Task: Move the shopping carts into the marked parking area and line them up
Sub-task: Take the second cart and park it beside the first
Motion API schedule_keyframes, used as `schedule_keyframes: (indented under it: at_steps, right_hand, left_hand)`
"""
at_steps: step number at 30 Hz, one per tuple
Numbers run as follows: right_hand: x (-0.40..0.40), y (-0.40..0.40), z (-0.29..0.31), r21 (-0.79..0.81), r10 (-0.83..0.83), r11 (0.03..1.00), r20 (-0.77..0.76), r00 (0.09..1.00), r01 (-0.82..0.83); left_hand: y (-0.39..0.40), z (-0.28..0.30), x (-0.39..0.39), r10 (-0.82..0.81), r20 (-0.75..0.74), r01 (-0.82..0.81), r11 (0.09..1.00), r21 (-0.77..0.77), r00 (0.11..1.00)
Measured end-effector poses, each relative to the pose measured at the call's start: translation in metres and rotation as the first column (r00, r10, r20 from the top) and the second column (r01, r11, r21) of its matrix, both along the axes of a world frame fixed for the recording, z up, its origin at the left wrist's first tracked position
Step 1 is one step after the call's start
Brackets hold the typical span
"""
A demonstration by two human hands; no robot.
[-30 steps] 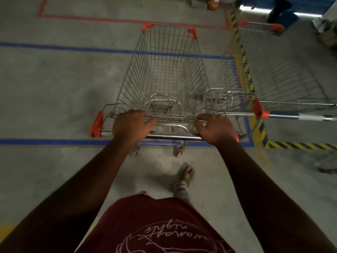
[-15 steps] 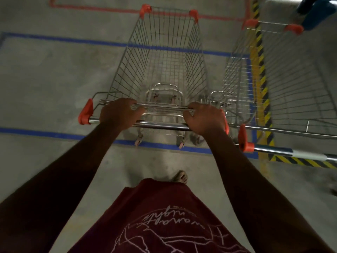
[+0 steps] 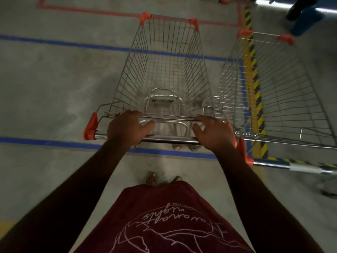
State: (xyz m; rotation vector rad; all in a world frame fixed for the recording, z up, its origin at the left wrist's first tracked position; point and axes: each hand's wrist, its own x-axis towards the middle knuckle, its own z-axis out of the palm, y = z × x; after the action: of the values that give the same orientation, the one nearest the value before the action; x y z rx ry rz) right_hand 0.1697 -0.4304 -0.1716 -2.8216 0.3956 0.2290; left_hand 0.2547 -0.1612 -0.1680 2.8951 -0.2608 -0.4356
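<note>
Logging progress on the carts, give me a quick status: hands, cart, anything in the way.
Left hand and right hand on the cart handle, fingers loosening. Cart inside blue lines. Second cart close alongside right.

Dim scene overall from my feed; concrete floor reads grey-green and underexposed. Only bright source is a strip of glare at upper right, blown out. Forearms fall nearly black, detail lost. Soft dark shadow patch on the floor left of the cart basket. Chrome handle bar catches a weak highlight. Wide-angle bending is plain: blue floor lines curve towards the edges. Lower right corner smeared; second cart's handle is blurred. Shirt print is fairly sharp.
</note>
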Motion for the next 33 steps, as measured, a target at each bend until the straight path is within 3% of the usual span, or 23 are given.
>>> schedule_keyframes:
  at_steps: [5,13,15,19,22,25,28,30,33]
  right_hand:
    - [-0.022,-0.004,-0.01,-0.03,-0.049,0.998,0.088,0.995,0.051]
    - [-0.04,0.002,-0.012,-0.101,0.018,0.995,0.144,0.989,-0.004]
    - [-0.045,0.002,-0.009,-0.033,0.016,0.999,0.217,0.976,-0.009]
    - [-0.06,-0.011,0.005,0.347,-0.106,0.937,0.414,0.904,-0.049]
    - [-0.081,-0.039,0.009,0.415,-0.153,0.908,0.44,0.885,-0.049]
    - [-0.105,-0.072,0.011,0.346,-0.132,0.936,0.51,0.85,-0.062]
    - [-0.125,-0.106,-0.005,0.027,-0.117,0.992,0.502,0.857,0.12]
    - [-0.138,-0.12,-0.024,-0.15,-0.18,0.949,0.457,0.871,0.276]
    - [-0.143,-0.129,-0.04,-0.186,-0.133,0.951,0.474,0.871,0.247]
  left_hand:
    - [-0.008,-0.006,-0.017,-0.016,0.027,0.016,1.0,-0.011,0.999]
    - [-0.003,-0.006,-0.023,-0.067,0.032,0.065,0.997,0.047,0.997]
    - [-0.004,-0.007,-0.024,-0.081,0.044,0.08,0.996,0.037,0.996]
    - [-0.015,-0.008,-0.028,-0.146,0.083,0.144,0.989,0.03,0.986]
    - [-0.054,-0.01,-0.051,-0.341,0.102,0.351,0.93,-0.108,0.934]
    - [-0.11,-0.007,-0.082,-0.532,0.079,0.536,0.822,-0.189,0.843]
    - [-0.155,-0.018,-0.109,-0.634,0.147,0.651,0.741,-0.168,0.759]
    - [-0.177,-0.026,-0.126,-0.62,0.251,0.666,0.722,-0.189,0.743]
    - [-0.195,-0.029,-0.14,-0.53,0.342,0.616,0.754,-0.228,0.776]
